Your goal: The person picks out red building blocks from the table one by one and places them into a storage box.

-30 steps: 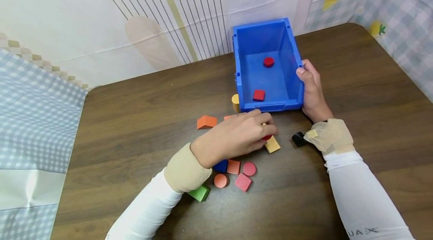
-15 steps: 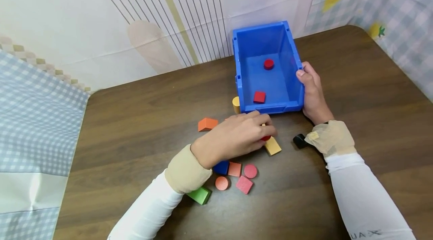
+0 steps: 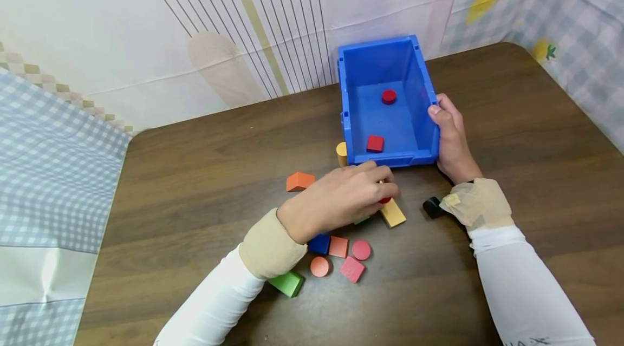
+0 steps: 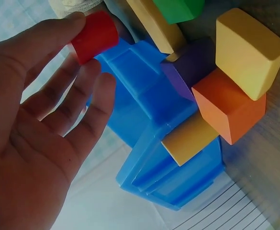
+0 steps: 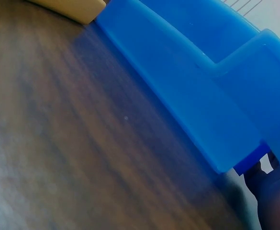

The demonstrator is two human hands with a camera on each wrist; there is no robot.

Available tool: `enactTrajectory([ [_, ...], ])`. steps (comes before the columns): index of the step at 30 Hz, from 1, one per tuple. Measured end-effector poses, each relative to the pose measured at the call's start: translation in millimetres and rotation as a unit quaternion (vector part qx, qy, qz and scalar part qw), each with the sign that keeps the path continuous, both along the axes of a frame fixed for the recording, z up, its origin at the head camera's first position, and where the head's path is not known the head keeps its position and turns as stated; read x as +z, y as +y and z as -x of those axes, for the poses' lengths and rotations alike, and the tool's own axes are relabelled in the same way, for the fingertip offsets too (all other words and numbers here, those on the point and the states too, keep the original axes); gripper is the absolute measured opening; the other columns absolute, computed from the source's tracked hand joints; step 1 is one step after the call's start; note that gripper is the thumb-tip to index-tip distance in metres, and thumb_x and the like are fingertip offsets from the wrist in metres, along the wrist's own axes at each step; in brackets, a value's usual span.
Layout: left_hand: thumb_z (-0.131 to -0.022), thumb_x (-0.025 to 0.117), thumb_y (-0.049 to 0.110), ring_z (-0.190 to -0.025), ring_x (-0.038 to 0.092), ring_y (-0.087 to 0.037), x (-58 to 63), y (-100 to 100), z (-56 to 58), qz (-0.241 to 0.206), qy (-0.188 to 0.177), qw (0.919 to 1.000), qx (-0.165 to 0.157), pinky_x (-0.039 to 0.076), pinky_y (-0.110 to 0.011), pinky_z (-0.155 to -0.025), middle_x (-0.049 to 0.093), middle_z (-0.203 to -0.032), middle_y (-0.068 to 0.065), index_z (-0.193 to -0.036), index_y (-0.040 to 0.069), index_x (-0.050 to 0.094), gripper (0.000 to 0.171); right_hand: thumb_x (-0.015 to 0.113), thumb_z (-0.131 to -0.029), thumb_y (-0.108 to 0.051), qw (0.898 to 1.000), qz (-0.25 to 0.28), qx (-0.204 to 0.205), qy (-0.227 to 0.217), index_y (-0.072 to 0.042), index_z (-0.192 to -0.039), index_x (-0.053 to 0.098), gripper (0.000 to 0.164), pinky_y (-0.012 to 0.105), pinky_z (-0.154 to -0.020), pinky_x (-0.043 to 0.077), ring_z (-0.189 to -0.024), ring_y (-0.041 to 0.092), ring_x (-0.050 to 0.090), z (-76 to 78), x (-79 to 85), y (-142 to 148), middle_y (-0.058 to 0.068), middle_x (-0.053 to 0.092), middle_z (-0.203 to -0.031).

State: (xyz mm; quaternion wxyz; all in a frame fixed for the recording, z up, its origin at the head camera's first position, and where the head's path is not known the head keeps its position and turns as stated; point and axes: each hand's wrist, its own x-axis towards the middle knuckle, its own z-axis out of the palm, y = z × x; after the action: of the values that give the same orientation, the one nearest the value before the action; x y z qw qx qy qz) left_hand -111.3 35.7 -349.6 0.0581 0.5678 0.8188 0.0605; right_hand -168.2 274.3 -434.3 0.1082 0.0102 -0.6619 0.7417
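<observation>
My left hand point(image 3: 338, 194) is over the blocks just in front of the blue bin point(image 3: 380, 123). Between its thumb and fingertips it pinches a red cylinder block point(image 4: 96, 37), clearly seen in the left wrist view. Part of a flat yellow block point(image 3: 394, 215) shows beneath those fingertips. My right hand point(image 3: 453, 140) grips the bin's right wall, thumb over the rim. Inside the bin lie a red round block point(image 3: 388, 97) and a red square block point(image 3: 375, 144).
An orange roof-shaped block point(image 3: 299, 181) and a yellow cylinder point(image 3: 342, 154) stand near the bin's front left. Closer to me lie a blue block point(image 3: 319, 243), a green block point(image 3: 287, 284) and several pink and salmon blocks. A patterned cloth point(image 3: 161, 26) backs the table.
My left hand, still pinching the red cylinder block, has shifted slightly toward the bin, and a green edge now shows beneath it. My right hand keeps its grip. The head view has tilted slightly.
</observation>
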Motion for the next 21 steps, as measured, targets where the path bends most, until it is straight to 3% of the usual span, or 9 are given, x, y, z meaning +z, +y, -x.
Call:
enactTrajectory([
  [6,-0.094,0.061,0.021,-0.107,0.05,-0.014,-1.3,-0.2,-1.5,0.003,0.029,0.9995,-0.007,0.048,-0.023,-0.08,0.059,-0.118,0.003,-0.12,0.02,0.066,0.026,0.048,-0.093,-0.04,1.0,-0.006,0.0,-0.002,-0.002,-0.116,0.05,0.044,0.041,-0.085,0.039,-0.108,0.033,0.046,-0.1,0.7,-0.2,0.02,0.046,-0.123],
  [21,-0.098,0.056,0.023,-0.105,0.05,-0.014,-6.7,3.1,-2.8,0.012,0.03,0.9994,-0.007,0.047,-0.026,-0.084,0.06,-0.116,0.004,-0.119,0.02,0.066,0.024,0.049,-0.093,-0.04,1.0,0.0,-0.002,0.004,-0.001,-0.116,0.05,0.045,0.038,-0.08,0.042,-0.102,0.034,0.048,1.4,-2.4,0.6,0.021,0.047,-0.118],
])
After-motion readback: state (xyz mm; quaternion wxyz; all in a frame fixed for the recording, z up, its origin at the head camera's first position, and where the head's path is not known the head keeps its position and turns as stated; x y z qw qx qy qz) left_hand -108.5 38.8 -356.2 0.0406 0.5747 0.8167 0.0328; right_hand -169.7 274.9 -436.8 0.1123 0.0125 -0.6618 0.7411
